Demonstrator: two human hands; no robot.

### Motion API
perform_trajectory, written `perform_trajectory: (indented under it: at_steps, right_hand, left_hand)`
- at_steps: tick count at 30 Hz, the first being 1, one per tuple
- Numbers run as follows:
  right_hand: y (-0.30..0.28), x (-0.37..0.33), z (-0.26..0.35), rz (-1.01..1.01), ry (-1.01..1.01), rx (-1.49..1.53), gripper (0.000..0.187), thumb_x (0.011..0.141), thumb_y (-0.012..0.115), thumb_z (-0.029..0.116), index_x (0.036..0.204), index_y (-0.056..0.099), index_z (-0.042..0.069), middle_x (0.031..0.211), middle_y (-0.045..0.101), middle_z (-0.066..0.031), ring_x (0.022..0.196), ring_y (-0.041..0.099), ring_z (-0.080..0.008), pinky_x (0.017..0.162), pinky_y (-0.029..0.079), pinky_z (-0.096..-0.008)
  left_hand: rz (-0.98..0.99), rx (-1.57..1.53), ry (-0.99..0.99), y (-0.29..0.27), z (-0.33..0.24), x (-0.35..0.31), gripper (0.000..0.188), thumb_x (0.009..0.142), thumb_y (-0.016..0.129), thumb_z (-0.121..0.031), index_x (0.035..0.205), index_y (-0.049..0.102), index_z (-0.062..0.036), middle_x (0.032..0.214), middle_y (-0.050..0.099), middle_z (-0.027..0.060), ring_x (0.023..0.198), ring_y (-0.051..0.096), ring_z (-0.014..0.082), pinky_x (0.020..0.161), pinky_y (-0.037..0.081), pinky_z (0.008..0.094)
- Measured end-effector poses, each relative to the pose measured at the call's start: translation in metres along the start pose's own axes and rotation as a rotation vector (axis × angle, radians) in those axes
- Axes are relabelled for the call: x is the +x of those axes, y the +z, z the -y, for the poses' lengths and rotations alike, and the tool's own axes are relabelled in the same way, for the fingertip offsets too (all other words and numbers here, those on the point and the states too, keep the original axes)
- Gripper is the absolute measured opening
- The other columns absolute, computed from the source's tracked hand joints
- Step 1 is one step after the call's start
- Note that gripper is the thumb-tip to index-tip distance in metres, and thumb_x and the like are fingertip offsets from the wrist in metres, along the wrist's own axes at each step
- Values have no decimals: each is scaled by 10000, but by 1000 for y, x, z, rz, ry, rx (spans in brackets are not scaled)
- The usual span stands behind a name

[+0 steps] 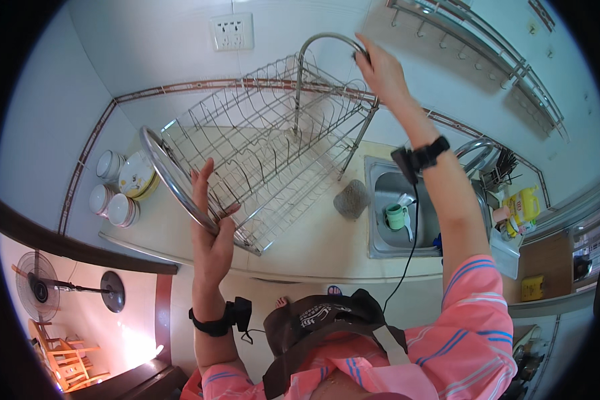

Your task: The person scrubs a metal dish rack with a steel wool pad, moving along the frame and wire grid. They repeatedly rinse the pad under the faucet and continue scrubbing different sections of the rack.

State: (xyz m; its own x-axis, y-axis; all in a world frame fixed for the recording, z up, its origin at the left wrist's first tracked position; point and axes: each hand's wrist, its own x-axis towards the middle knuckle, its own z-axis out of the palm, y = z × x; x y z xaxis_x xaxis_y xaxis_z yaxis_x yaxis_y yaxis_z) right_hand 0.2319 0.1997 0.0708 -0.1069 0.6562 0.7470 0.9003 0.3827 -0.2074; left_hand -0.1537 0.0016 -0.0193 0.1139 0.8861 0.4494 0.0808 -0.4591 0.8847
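Observation:
A tiered wire dish rack (257,162) with curved metal side frames is tilted over the pale countertop (313,250), with no dishes in it. On its left, my left hand (213,243) is closed around the curved tube, thumb and fingers on either side. High on the far right, my right hand (385,77) grips the top of the other curved frame. A grey-brown scouring cloth (351,200) lies on the counter between the rack and the sink (393,251).
At the left are stacked bowls (120,210) and plates (137,173). The sink holds a green mug (395,217). A yellow bottle (525,203) stands right of the tap (477,145). A wall rack with hooks (473,47) hangs at upper right; a socket (232,32) is behind.

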Motion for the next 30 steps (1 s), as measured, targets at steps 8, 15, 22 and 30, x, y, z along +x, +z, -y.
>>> perform_trajectory:
  at_steps: [8, 15, 22, 30]
  right_hand:
    - [11, -5, -2, 82, 431, 548, 441, 1042, 568, 413, 1282, 702, 68, 639, 501, 37, 506, 468, -62, 464, 399, -254]
    - [0, -103, 9, -84, 520, 748, 423, 1085, 503, 418, 1208, 725, 80, 793, 575, 29, 662, 511, -60, 625, 432, -238]
    - [-39, -150, 37, -180, 593, 928, 384, 1113, 482, 348, 1253, 693, 59, 1069, 661, 9, 775, 534, -55, 677, 474, -223]
    - [-41, -162, 48, -205, 537, 906, 411, 1124, 460, 345, 1336, 656, 52, 1181, 674, 13, 779, 492, -34, 693, 462, -210]
  left_hand:
    - [-256, -140, 88, 17, 16, 3, 838, 808, 354, 58, 1634, 268, -55, 1710, 234, 101, 1589, 171, 279, 1122, 441, 500]
    - [-358, -211, 49, -3, 35, 15, 785, 870, 426, 61, 1632, 274, -52, 1687, 271, 131, 1547, 288, 279, 1124, 445, 445]
    - [-553, -26, 139, -16, 40, 32, 206, 1087, 504, -183, 1155, 607, -17, 1044, 608, 36, 824, 484, 83, 807, 418, 244]
    - [-638, -224, -13, -22, 17, 61, 495, 1117, 384, -505, 845, 481, -103, 673, 355, -49, 595, 291, 76, 555, 228, 259]
